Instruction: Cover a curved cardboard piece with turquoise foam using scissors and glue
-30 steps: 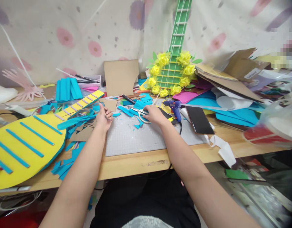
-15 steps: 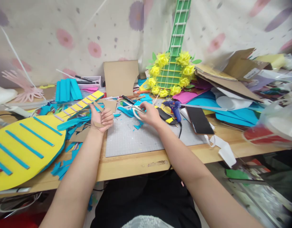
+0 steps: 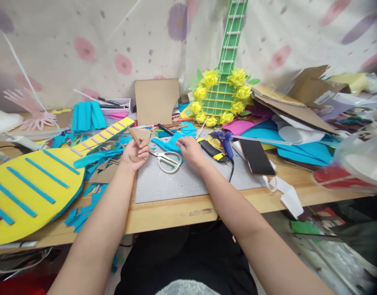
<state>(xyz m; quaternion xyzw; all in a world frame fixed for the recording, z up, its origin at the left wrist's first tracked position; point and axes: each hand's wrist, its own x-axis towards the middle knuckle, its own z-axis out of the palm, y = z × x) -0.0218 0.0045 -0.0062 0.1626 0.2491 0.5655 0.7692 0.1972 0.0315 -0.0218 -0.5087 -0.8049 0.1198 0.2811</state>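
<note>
My left hand (image 3: 133, 153) is raised just above the mat's left edge and pinches a small brown cardboard piece (image 3: 136, 135). White-handled scissors (image 3: 166, 158) lie flat on the grey cutting mat (image 3: 188, 180), between my two hands. My right hand (image 3: 190, 150) hovers just right of the scissors with its fingers loose. Its fingertips are at the blue paper scraps (image 3: 171, 144), and nothing is held in it.
A yellow cardboard guitar with blue strips (image 3: 37, 180) lies at left. A green guitar with yellow paper flowers (image 3: 223, 96) leans on the wall. A blue glue gun (image 3: 225, 141), a utility knife (image 3: 212, 150) and a black phone (image 3: 256, 156) lie right of the mat. Paper sheets and cardboard pile up at right.
My right hand picked the scissors up from the scraps, carried them left and let go of them on the mat. My left hand lifted the cardboard piece off the table.
</note>
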